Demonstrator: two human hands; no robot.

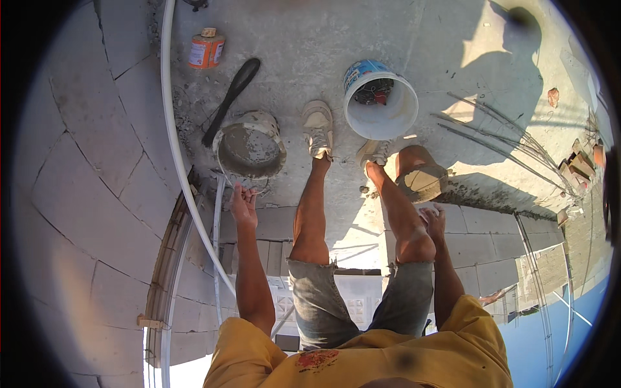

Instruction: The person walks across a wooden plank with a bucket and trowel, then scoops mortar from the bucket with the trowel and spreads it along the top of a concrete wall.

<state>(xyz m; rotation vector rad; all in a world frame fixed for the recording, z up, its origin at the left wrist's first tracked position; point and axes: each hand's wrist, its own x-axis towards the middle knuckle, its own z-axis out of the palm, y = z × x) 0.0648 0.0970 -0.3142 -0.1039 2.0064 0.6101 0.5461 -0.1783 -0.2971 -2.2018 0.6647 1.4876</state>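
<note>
My left hand point(243, 205) is closed at the near rim of a mortar-stained bucket point(279, 137), its fingers on what looks like the thin wire handle. Wet grey mortar point(249, 150) lies inside that bucket. Beside my right knee hangs my right hand point(435, 221), fingers apart and nothing in them. A mortar-crusted round container point(422, 184) lies near it, next to my right shoe. Farther off, a white and blue bucket point(383, 119) holds dark items and something red.
A long black-handled tool point(233, 100) and an orange can point(206, 50) lie beyond the mortar bucket. A white pipe point(169, 97) runs along the block wall point(97, 187) at left. Thin metal rods point(504, 142) and broken bricks point(579, 167) lie at right.
</note>
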